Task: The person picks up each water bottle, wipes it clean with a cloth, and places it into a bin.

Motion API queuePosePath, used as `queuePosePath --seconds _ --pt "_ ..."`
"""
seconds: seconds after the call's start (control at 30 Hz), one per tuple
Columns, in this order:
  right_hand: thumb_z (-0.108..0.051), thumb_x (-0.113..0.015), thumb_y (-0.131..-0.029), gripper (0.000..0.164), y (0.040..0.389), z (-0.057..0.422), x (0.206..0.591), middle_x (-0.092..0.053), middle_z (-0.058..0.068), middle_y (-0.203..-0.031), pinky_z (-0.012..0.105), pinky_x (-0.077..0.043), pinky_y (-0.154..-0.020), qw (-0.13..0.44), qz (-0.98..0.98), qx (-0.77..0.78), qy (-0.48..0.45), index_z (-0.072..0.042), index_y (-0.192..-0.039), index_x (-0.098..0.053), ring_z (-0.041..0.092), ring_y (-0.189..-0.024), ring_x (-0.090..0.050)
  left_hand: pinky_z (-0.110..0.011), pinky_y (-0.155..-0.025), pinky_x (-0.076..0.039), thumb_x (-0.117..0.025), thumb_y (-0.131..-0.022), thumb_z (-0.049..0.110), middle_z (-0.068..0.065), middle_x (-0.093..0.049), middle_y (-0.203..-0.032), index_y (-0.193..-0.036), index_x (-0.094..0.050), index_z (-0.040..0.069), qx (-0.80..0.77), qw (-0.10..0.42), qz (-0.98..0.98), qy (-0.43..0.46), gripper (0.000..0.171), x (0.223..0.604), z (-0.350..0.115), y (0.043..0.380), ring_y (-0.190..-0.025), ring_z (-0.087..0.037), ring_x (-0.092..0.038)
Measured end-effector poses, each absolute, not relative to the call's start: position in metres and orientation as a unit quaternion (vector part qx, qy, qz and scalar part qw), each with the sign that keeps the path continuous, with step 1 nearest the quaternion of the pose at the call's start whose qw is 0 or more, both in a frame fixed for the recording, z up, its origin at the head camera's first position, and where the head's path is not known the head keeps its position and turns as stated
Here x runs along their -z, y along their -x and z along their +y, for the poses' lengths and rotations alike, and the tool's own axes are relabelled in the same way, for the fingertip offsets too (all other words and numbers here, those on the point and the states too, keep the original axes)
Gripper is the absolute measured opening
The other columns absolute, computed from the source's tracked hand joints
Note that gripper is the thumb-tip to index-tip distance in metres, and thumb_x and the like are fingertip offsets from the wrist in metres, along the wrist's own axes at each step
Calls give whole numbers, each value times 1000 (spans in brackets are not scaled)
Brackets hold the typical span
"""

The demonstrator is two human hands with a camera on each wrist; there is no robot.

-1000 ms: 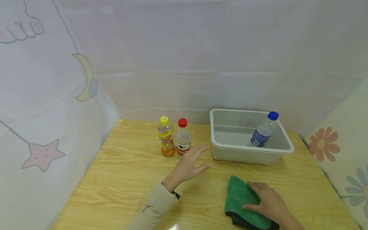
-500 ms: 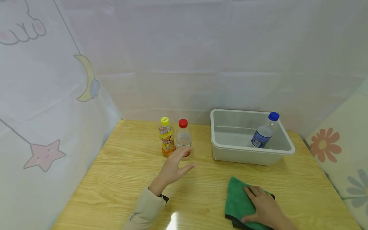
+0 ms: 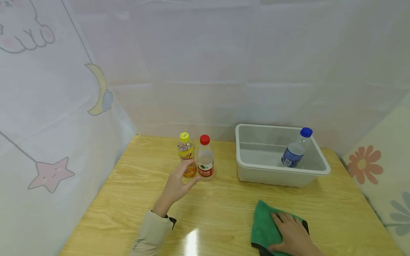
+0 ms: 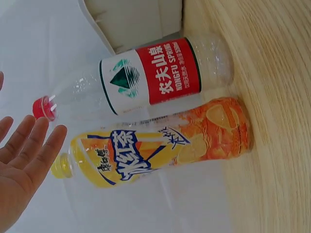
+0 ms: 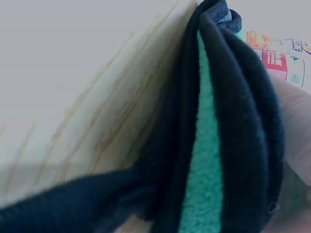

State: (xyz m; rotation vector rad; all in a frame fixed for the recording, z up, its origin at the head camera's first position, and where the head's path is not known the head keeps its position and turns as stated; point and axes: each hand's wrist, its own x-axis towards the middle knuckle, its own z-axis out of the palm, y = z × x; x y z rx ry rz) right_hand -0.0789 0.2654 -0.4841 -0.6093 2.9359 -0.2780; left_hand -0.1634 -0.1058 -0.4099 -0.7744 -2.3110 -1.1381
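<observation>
My left hand [image 3: 176, 185] is held in front of two upright bottles, fingers extended and thumb apart, holding nothing. The iced tea bottle [image 3: 185, 151] has a yellow cap and is partly covered by the fingers in the head view. Close on its right stands a clear water bottle [image 3: 205, 156] with a red cap and red-white label. The left wrist view shows the fingers [image 4: 34, 150] near the caps. My right hand [image 3: 293, 233] rests on a folded green cloth [image 3: 264, 224] with black edging, fingers spread over it. Layered folds of the cloth fill the right wrist view.
A white plastic bin [image 3: 278, 171] stands at the back right of the wooden table [image 3: 128, 199]. Inside it leans a blue-capped bottle [image 3: 293, 153]. Printed curtains [image 3: 205, 64] enclose the back and sides.
My left hand has moved left, from in front of the water bottle to in front of the iced tea bottle. The right hand has shifted slightly on the cloth, its fingers now spread.
</observation>
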Motion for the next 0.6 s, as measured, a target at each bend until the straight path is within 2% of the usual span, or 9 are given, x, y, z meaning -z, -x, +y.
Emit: queuePosePath --seconds 0.2,0.37,0.47,0.6 --pt "-66 -73 -52 98 79 262 483 -57 19 -111 58 -42 -79 61 971 100 207 6 -116 -56 39 -102 -51 -41 -75 -52 -73 -74 1 -21 -55 -112 -120 -48 -7 429 268 -819 273 52 409 -119 171 -101 -34 -54" --pt "-51 -81 -54 85 79 258 480 -59 15 -107 56 -43 -79 72 971 106 201 5 -114 -57 35 -98 -53 -43 -73 -53 -73 -75 1 -25 -54 -108 -120 -47 -9 430 312 -818 219 53 407 -128 181 -101 -34 -53" --pt "-41 -83 -56 75 80 255 478 -61 13 -102 53 -45 -76 79 968 128 200 5 -111 -59 32 -91 -56 -46 -73 -52 -72 -77 5 -25 -53 -111 -122 -45 -9 435 311 -825 183 54 406 -131 187 -102 -35 -51" --pt "-29 -84 -58 62 80 252 476 -63 9 -94 42 -49 -67 81 966 161 184 2 -107 -61 24 -79 -58 -46 -76 -51 -71 -79 12 -24 -50 -117 -127 -41 -8 440 285 -840 141 60 408 -133 197 -106 -35 -50"
